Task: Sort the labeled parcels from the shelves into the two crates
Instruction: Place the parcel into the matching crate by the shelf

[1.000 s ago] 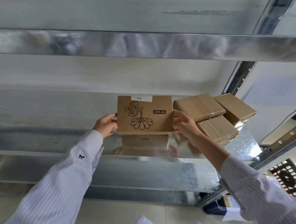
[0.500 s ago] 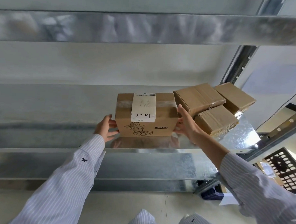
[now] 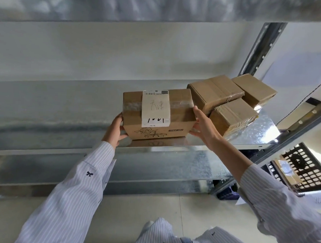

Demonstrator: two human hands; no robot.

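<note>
Four cardboard parcels were on the metal shelf point(image 3: 65, 107): three plain parcels point(image 3: 217, 92) at right and, at its near edge, a taped brown parcel point(image 3: 156, 112), since tipped to show its handwritten white label, left hand point(image 3: 114, 130) curled round one end, right hand point(image 3: 204, 126) pressed flat against the other.

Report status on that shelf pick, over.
Left hand grips labeled parcel, left end; right hand flat on right end. Parcel at shelf front, label up. Three plain boxes close beside right hand.
</note>
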